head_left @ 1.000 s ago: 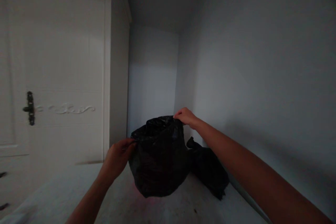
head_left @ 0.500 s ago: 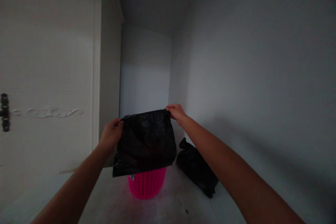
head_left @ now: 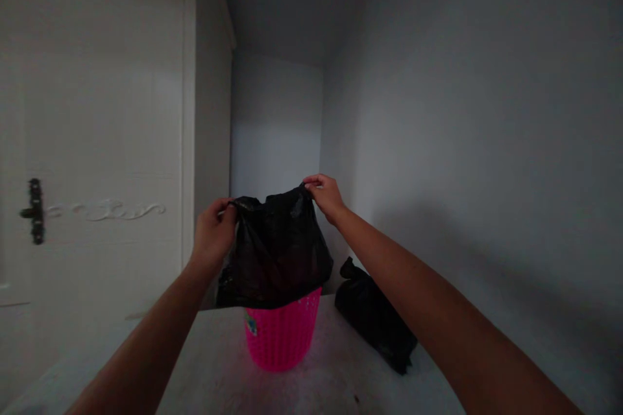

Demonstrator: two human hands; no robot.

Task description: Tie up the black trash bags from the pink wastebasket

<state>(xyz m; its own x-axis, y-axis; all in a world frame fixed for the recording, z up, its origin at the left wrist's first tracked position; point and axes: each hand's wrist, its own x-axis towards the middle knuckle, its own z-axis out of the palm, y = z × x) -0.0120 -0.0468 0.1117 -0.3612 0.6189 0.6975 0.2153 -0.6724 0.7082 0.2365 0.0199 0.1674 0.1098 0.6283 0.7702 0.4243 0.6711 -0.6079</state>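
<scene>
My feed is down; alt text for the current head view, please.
A person's left hand and right hand pinch the top edge of a black plastic bag, which hides the upper part of a pink basket. Another black bag lies to the right on the pale surface.

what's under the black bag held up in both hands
The lower part of a pink basket shows below the black bag; the basket's opening and inside are covered.

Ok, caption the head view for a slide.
Left hand and right hand hold a black bag, hiding the top of a pink basket.
</scene>
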